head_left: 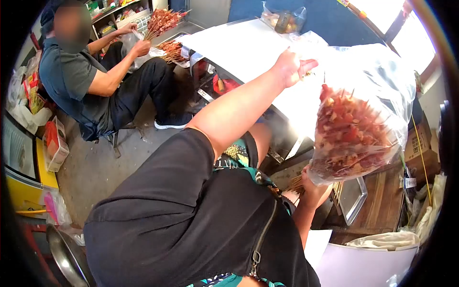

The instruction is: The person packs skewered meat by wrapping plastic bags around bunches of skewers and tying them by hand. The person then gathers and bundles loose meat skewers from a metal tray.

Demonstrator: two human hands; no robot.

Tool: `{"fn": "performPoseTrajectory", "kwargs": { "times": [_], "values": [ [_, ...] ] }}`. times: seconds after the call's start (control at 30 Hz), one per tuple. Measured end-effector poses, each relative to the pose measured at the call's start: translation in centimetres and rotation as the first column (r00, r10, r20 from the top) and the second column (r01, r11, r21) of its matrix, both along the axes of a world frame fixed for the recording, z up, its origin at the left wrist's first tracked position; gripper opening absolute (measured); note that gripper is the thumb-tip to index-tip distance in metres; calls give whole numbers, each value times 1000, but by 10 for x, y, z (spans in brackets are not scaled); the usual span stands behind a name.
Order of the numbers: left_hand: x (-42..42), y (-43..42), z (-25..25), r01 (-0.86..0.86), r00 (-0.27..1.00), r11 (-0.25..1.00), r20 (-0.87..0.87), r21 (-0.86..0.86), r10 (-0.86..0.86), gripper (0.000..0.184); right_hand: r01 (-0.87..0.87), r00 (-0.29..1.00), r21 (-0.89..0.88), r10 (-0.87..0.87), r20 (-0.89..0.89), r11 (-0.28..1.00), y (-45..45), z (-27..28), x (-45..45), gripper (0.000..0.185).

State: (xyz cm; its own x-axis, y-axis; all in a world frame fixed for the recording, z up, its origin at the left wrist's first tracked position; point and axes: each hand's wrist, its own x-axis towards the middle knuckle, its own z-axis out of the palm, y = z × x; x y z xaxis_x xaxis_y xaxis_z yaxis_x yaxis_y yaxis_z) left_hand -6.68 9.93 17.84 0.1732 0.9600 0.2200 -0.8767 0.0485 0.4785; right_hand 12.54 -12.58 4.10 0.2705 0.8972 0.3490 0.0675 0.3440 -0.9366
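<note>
My right hand (313, 186) is wrapped round the bare sticks of a thick bunch of meat skewers (351, 129). The red meat end points up and sits inside a clear plastic bag (330, 174), with stick ends showing on both sides of my hand. My left hand (289, 69) is raised over the white tabletop (229, 43), left of the bagged meat. Its fingers reach toward the bag, partly stretched; glare washes out their tips, and I see nothing held in them. More clear plastic (377, 62) spreads behind the meat.
Across from me, a seated person (76, 76) holds another bunch of skewers (165, 23) and a plastic bag. More skewers (172, 50) lie on a tray beside them. A metal tray (355, 201) rests on the wooden surface (382, 201) at right. A bagged jar (283, 21) stands at the table's far end.
</note>
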Motion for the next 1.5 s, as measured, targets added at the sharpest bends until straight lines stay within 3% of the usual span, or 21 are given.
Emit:
{"fn": "performPoseTrajectory", "kwargs": {
  "times": [0.17,0.23,0.3,0.4,0.47,0.53,0.6,0.63,0.67,0.73,0.8,0.83,0.9,1.0,1.03,1.07,1.1,1.13,1.2,1.47,1.5],
  "values": [
    [35,4,-66,-3,889,905,-413,425,197,28,-25,1000,19,25,18,999,8,8,0,53],
    [34,-4,-72,9,836,860,-475,511,273,30,-18,990,97,31,-134,995,7,14,-6,53],
    [21,-12,-70,214,563,832,-760,512,324,40,32,997,71,-27,-72,997,13,2,10,53],
    [4,-42,-22,95,549,814,-712,573,437,48,88,996,48,-88,1,995,17,-1,16,51],
    [-9,-59,19,93,180,834,-833,543,522,43,91,996,52,-92,11,995,18,-3,16,51],
    [1,-67,33,-33,-73,211,-213,977,974,27,116,993,17,-116,-20,993,23,-10,17,50],
    [21,-72,46,-196,-70,-219,209,956,975,14,113,993,-31,-114,-41,993,22,-14,18,52],
    [20,-83,55,-33,-30,-227,226,973,974,17,111,991,-87,-116,-60,990,23,-16,18,53],
    [19,-97,59,-53,85,-75,79,996,993,28,109,992,-86,-114,-59,990,25,-21,17,53],
    [18,-92,59,-43,126,-153,158,987,979,44,68,988,-2,-68,-140,998,28,-31,16,54],
    [20,-69,46,1,307,188,-179,982,935,59,43,991,-34,-47,-128,999,25,-31,15,56],
    [16,-58,33,98,272,410,-421,907,865,71,21,993,-66,-29,-118,998,23,-31,15,58],
    [13,-34,10,276,155,591,-641,758,751,83,9,995,-58,-15,-98,998,26,-40,21,58],
    [9,-17,-24,192,249,636,-664,748,705,79,45,998,5,-45,-36,999,24,-51,21,55],
    [5,-21,-25,206,395,684,-699,699,596,71,178,960,-57,-161,228,982,19,-44,23,56],
    [6,-8,-38,212,424,731,-735,649,530,66,167,929,-215,-81,360,962,16,-48,35,63],
    [9,5,-50,221,446,772,-765,597,464,62,157,981,-93,-167,-103,983,15,-63,18,71],
    [2,-19,-34,203,478,798,-769,567,425,63,117,993,-83,-116,16,990,13,-61,23,77],
    [5,-13,-44,194,497,810,-767,553,405,65,79,994,-92,-85,-64,993,14,-75,26,82],
    [22,0,-51,446,266,696,-826,563,497,60,55,998,-201,-57,-4,978,12,-91,35,83],
    [25,5,-56,517,244,715,-882,470,403,55,83,997,-166,-81,18,983,12,-93,35,80]
  ]
}}
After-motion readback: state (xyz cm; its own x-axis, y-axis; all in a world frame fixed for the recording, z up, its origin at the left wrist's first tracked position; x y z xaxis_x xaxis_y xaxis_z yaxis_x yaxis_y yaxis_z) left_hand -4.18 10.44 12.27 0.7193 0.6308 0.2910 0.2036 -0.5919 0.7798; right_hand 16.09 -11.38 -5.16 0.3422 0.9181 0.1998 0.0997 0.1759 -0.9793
